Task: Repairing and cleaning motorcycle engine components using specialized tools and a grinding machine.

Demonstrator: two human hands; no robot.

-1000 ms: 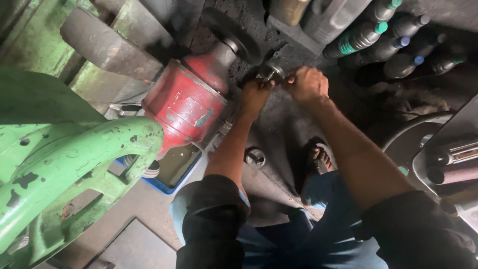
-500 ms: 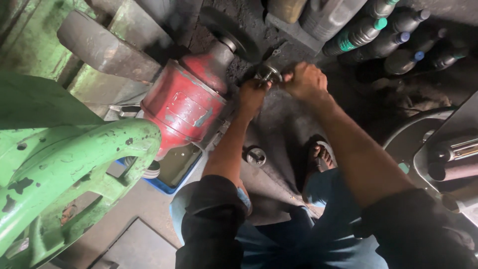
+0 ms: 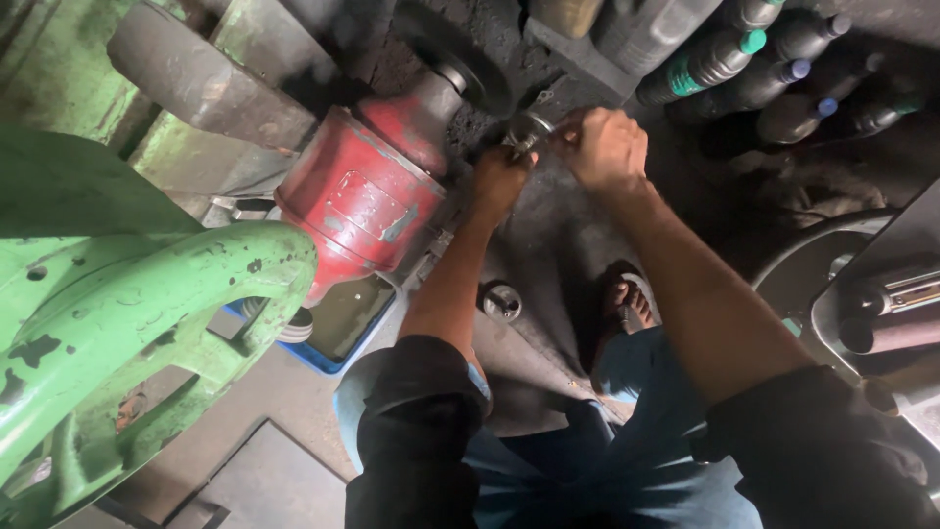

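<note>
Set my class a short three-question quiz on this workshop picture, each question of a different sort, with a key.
1. True or false: both hands meet at the small metal part beside the red housing.
2. Which lies under the red housing? A) a blue tray B) a wooden box C) a white bucket
3. Fill in: the bottles lie at the upper ____ of the picture.

Key
1. True: left hand and right hand both close on it.
2. A
3. right
</note>
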